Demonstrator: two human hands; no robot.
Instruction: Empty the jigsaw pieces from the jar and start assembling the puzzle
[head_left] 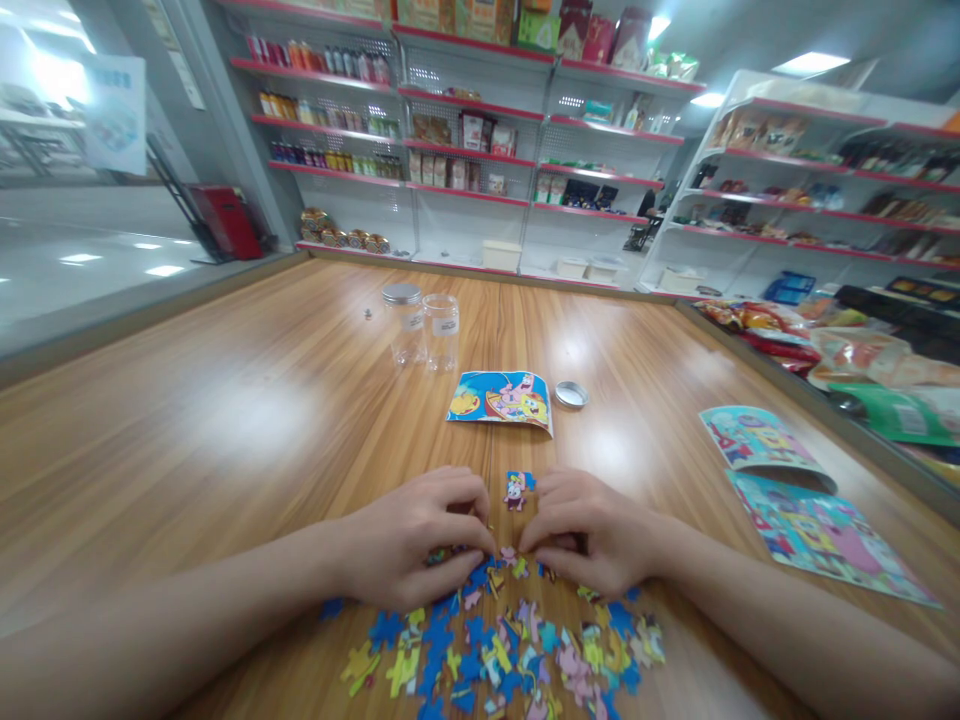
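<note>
Loose jigsaw pieces (pixel 472 660) in blue, yellow and pink lie spread over the near part of the wooden table. Over their far edge rests my left hand (pixel 424 535), fingers curled and tips together; whatever they pinch is too small to name. Opposite it, my right hand (pixel 589 530) is curled too, its thumb and fingers closed low by the pieces, and I cannot make out anything in them. Between the hands, slightly farther away, sits a small joined cluster of puzzle pieces (pixel 516 490). Beyond it lies a cartoon picture sheet (pixel 501 402) with a curled edge.
Two clear plastic jars stand farther back: a lidded jar (pixel 405 330) and an open jar (pixel 441 335). A silver lid (pixel 571 394) lies right of the picture sheet. Two more picture sheets (pixel 825 525) are at right. Snack packets (pixel 885 360) border the table's right edge; shelves (pixel 472 200) stand behind.
</note>
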